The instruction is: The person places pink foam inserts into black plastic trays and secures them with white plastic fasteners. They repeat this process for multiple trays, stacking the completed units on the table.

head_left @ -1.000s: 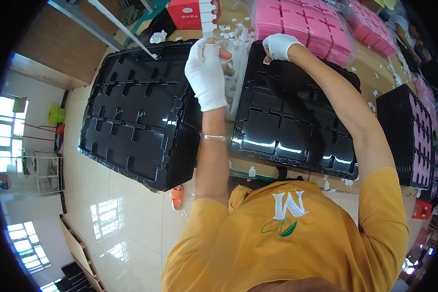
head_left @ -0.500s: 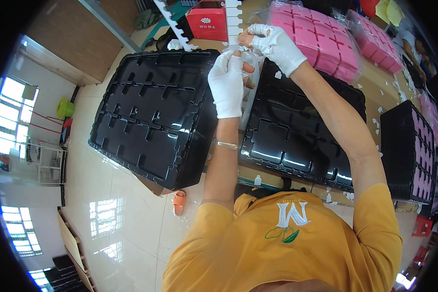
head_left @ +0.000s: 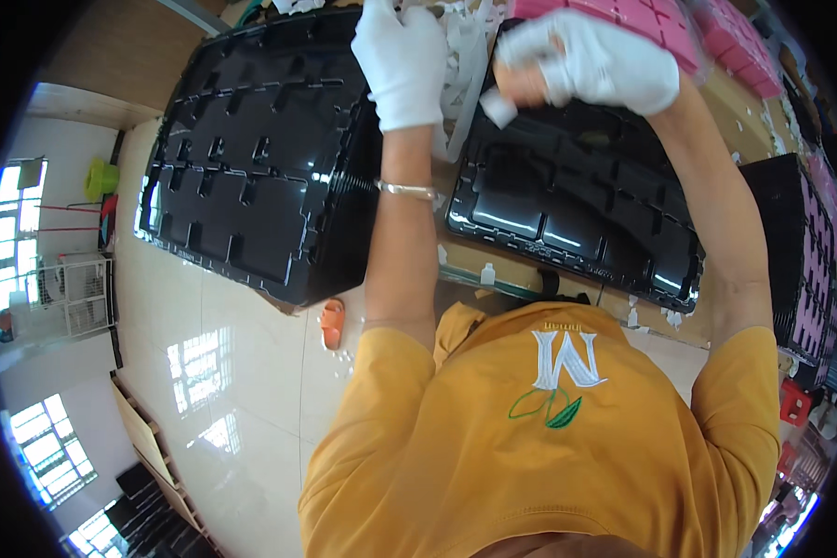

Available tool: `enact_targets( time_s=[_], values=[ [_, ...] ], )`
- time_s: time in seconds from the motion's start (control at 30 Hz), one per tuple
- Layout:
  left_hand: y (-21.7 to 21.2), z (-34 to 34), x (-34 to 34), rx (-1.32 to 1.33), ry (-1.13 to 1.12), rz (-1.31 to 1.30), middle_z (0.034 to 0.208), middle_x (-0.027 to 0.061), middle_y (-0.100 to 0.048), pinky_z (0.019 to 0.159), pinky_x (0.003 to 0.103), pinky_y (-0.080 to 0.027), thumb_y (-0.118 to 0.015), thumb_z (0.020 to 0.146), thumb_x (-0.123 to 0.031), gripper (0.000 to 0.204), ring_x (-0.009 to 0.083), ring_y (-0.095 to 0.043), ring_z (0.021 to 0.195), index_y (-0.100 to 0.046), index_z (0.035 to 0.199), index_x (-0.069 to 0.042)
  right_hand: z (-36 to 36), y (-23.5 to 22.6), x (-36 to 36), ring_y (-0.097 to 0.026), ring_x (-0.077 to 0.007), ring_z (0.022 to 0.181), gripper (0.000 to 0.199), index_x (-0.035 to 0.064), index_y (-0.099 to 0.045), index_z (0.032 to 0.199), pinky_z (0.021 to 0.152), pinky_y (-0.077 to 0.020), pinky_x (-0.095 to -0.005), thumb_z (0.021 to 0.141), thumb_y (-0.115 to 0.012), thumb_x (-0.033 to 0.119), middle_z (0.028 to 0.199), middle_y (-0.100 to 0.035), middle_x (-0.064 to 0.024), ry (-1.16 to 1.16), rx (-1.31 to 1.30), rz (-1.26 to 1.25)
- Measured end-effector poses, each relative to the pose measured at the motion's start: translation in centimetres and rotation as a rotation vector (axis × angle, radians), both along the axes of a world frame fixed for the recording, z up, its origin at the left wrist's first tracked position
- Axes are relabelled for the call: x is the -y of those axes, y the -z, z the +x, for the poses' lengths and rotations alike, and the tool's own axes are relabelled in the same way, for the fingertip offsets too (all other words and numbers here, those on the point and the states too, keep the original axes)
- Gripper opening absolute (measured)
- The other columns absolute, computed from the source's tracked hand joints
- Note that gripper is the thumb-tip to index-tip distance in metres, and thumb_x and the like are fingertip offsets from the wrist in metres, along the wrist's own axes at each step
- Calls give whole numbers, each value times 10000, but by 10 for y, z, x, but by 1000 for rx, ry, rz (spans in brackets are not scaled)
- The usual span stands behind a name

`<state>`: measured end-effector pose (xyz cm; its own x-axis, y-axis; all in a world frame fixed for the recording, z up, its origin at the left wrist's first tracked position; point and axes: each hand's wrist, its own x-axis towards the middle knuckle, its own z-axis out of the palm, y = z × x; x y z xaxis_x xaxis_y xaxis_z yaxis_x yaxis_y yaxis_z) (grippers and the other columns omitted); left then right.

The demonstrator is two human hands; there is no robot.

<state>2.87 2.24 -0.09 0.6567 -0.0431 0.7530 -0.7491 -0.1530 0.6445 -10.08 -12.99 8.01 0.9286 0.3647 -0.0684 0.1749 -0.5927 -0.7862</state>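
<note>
White knit covers the right hand (head_left: 586,60), whose bare fingertips, blurred, close narrowly on a small, pale, flat piece (head_left: 499,109). That piece is above the near-left part of a glossy black moulded plastic tray (head_left: 539,177). The left hand (head_left: 400,70), gloved in the same white knit, reaches the upper edge of view; its fingertips are cut off, so I cannot tell whether its fingers are wide or narrow. Crumpled translucent white strips (head_left: 465,65) lie just beside it, between the tray and a tall stack of black plastic trays (head_left: 242,158) on the left. Beyond the right hand sit pink blocks with cross-shaped slots (head_left: 642,17) on the brown tabletop (head_left: 730,107). Farther out, an orange slipper (head_left: 332,324) rests on the shiny tiled floor (head_left: 260,391).
</note>
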Motion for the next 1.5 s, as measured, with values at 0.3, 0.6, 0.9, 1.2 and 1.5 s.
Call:
enact_targets(
  time_s=[0.3,0.6,0.9,1.2,1.5],
  values=[
    [-30,-21,5,-656,430,-261,696,28,-610,468,219,-425,-564,908,-107,181,70,-538,526,-641,999,29,-24,83,-42,-622,-342,814,128,30,-647,789,700,-497,-408,763,-634,154,827,-625,-147,-48,24,-611],
    [-25,-34,-4,-691,413,-143,665,30,-629,427,210,-411,-617,846,-101,89,40,-490,480,-608,845,-12,22,55,-2,-596,-175,743,257,26,-650,1008,709,-483,-294,883,-662,250,801,-617,-63,549,469,110],
    [-18,-41,1,-750,454,-150,814,64,-675,505,186,-427,-636,899,-99,397,48,-528,570,-554,1252,61,77,14,9,-484,-38,662,334,-12,-651,1106,575,-388,-196,866,-719,211,823,-615,21,736,266,571],
    [-29,-4,16,-526,466,-16,803,54,-696,618,256,-492,-679,856,-224,328,105,-624,679,-662,1085,10,71,8,3,-512,-74,681,245,12,-694,993,609,-413,-238,847,-729,206,787,-621,6,678,257,571],
    [-26,-5,26,5,-209,271,802,143,-669,690,418,-509,-579,849,-115,77,362,-658,755,-640,890,-93,56,-7,17,-492,-48,587,214,43,-688,860,537,-365,-204,865,-711,256,700,-592,16,617,203,584]
  ],
)
